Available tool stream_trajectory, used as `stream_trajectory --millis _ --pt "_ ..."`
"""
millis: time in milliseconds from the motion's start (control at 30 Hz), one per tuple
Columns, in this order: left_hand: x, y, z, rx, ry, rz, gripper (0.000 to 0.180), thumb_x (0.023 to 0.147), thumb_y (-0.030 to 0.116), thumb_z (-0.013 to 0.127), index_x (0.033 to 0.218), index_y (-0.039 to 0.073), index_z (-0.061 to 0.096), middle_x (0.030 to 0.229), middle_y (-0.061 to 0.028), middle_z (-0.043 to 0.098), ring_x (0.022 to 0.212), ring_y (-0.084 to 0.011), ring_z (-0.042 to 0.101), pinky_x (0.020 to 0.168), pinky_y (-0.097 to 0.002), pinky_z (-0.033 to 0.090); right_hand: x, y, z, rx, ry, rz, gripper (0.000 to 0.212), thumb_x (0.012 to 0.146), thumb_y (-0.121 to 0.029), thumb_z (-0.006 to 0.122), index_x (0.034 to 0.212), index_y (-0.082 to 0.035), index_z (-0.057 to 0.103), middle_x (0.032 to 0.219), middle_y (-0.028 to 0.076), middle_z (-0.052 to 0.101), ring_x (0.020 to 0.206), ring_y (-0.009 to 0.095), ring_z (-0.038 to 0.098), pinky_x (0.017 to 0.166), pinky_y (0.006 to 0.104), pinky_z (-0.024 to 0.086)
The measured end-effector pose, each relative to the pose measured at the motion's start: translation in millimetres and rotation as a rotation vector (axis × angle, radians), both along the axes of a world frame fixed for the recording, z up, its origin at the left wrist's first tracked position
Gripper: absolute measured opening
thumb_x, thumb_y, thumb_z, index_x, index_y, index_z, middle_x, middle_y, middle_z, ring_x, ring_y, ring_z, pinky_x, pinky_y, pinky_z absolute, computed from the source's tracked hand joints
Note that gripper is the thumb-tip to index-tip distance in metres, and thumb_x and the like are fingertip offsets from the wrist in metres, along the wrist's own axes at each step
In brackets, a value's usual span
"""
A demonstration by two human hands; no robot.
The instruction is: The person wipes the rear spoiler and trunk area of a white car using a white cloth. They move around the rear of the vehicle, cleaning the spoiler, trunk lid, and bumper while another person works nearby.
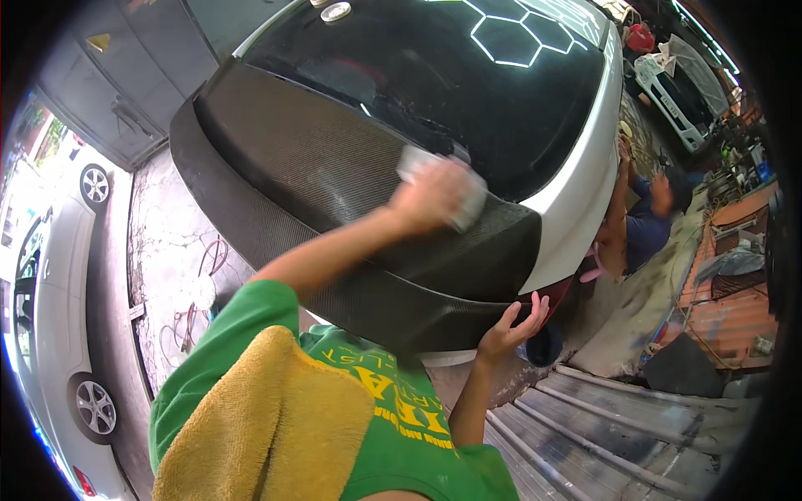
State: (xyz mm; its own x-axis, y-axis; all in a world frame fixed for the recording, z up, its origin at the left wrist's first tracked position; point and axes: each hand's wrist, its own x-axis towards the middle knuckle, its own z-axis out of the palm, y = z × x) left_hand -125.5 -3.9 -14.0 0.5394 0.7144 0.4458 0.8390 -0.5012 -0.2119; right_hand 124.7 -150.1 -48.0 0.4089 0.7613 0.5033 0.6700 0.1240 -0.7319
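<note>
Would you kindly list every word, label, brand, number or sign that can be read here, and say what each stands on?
Green shirt: yellow lettering in several sizes, partly legible; I don't copy out printed wording.
Plate on the pale car front at upper right: too small to read.
Dark woven-patterned trunk lid: no lettering that I can make out.
Pale cloth under the left hand: blurred, no lettering discernible.

Grey metal doors [154,63] border a cracked floor [163,221].

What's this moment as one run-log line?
left hand: holding blurred white pad over black woven-patterned trunk lid | right hand: open, at lid's rear edge
</note>
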Motion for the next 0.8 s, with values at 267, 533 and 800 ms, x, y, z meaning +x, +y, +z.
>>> stream_trajectory --millis 267,533,800 --pt "39 -63 12 -0.472 -0.223 -0.308 0.064 0.092 0.037 0.059 0.148 0.014 0.039 0.159 -0.0173 0.023 0.145 -0.0378 0.025 0.115 -0.0494 0.031 6 1 -17 0.028 0.085 0.003 0.039 0.1 -0.013 0.05 0.134 0.005 0.048 0.143 0.023 0.044 0.134 0.034 0.04 0.113 0.0429 0.028" --pt "-285 -85 55 -0.679 -0.015 0.949 0.062 0.088 0.044 0.064 0.139 0.014 0.047 0.139 -0.0166 0.049 0.124 -0.0382 0.051 0.105 -0.0545 0.039 2 -2 -11 -0.04 0.117 -0.005 0.041 0.1 -0.016 0.051 0.135 0.005 0.047 0.141 0.02 0.048 0.132 0.032 0.043 0.112 0.0415 0.03" --pt "-158 -69 55 -0.963 0.428 0.747 0.014 0.08 0.026 0.067 0.084 0.017 0.077 0.081 -0.0001 0.073 0.075 -0.0219 0.071 0.053 -0.0415 0.052 2 -2 -3 -0.133 0.127 -0.034 0.045 0.1 -0.02 0.052 0.138 0.003 0.044 0.145 0.021 0.042 0.136 0.032 0.039 0.114 0.0417 0.028"
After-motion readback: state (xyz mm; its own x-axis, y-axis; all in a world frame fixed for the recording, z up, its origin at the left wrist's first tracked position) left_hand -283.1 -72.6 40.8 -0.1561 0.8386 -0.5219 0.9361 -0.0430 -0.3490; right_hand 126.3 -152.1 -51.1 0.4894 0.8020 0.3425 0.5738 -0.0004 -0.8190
